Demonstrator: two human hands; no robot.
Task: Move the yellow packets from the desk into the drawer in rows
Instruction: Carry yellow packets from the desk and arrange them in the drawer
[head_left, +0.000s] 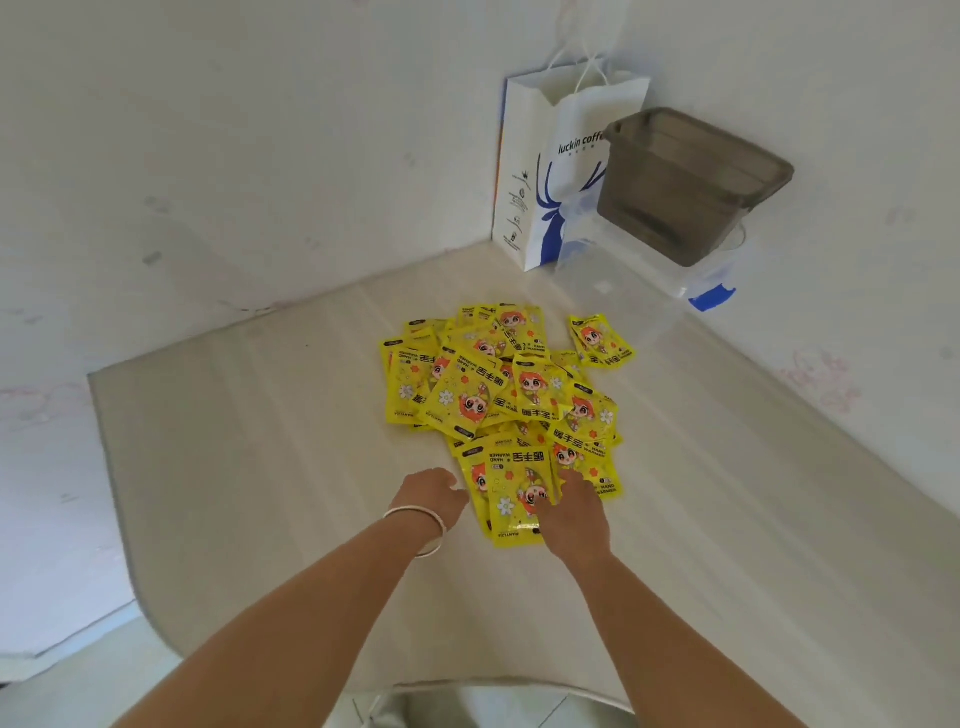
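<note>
Pale wood-grain desk (260, 467) set into a white-walled corner. A loose heap of yellow hand-warmer packets (498, 395) lies just beyond the fingers of both hands, overlapping every which way; one packet (600, 340) sits apart at the heap's far right edge.

Left hand (434, 496), with a white bracelet (421, 525) on the wrist, rests palm-down on the desk against the left side of the nearest packets. Fingers curl toward the packet edge; whether they pinch anything cannot be told.

Right hand (574, 512) lies palm-down on the nearest packet (511, 493), fingers loosely spread over its right half, pressing rather than pinching.

Far past the fingertips, in the corner: a white luckin coffee paper bag (540, 171) standing upright, and to its right a smoky grey plastic bin (685, 182) tilted on top of a clear plastic storage box (639, 280) with a blue latch. No drawer in view.
</note>
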